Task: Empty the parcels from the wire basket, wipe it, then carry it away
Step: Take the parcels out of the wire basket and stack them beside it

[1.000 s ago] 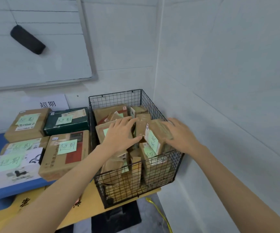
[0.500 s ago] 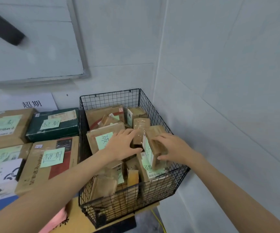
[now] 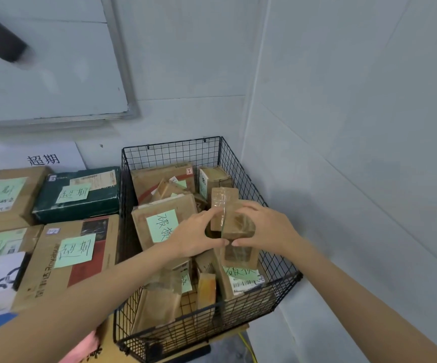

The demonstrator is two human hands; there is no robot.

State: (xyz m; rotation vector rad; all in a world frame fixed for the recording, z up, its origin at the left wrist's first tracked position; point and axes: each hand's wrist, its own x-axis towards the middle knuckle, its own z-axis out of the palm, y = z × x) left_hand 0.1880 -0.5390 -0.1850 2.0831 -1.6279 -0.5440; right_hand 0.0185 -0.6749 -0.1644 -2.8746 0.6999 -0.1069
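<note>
Pale grey walls (image 3: 343, 127) meet in a corner; a whiteboard (image 3: 55, 74) hangs left.

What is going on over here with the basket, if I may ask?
A person is emptying the basket. The left hand and the right hand both grip one small brown parcel atop the pile. Many more parcels fill the basket, so wiping must wait. Larger boxes lie beside it on the left.

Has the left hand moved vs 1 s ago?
Yes. The left hand has shifted right across the wire basket, off the green-noted parcel it covered, and now grips the small parcel with the right hand.
</note>
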